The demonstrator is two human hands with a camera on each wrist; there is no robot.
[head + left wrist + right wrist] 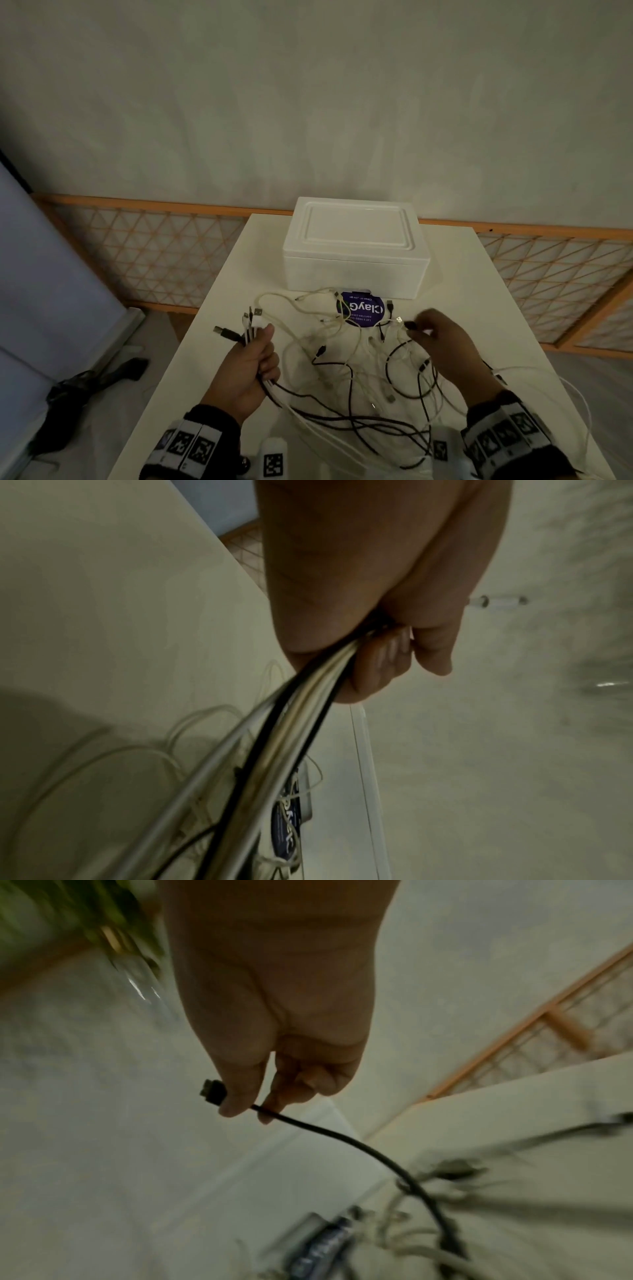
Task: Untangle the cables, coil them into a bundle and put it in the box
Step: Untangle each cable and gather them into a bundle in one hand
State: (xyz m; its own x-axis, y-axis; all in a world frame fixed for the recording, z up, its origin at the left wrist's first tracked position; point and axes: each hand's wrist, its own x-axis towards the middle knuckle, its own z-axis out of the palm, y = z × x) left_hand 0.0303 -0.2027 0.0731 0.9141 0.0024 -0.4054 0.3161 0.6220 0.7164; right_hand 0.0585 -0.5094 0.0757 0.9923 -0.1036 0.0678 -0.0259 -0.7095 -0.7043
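Note:
A tangle of black and white cables [346, 363] sprawls over the white table [219, 377]. My left hand [253, 359] grips a bunch of several cable ends, their plugs [239, 325] sticking up past the thumb; in the left wrist view my left hand [369, 653] curls round the black and white strands [301, 712]. My right hand [435, 335] pinches the plug end of a black cable [409, 325] above the tangle; in the right wrist view my right hand [246, 1104] holds it just behind the black plug [212, 1091]. The white foam box [356, 246] stands behind with its lid on.
A round purple label [363, 310] lies under the cables in front of the box. An orange lattice fence [154, 257] runs behind the table. Dark objects lie on the floor [99, 380] at the left. Cable loops hang over the table's right edge [575, 411].

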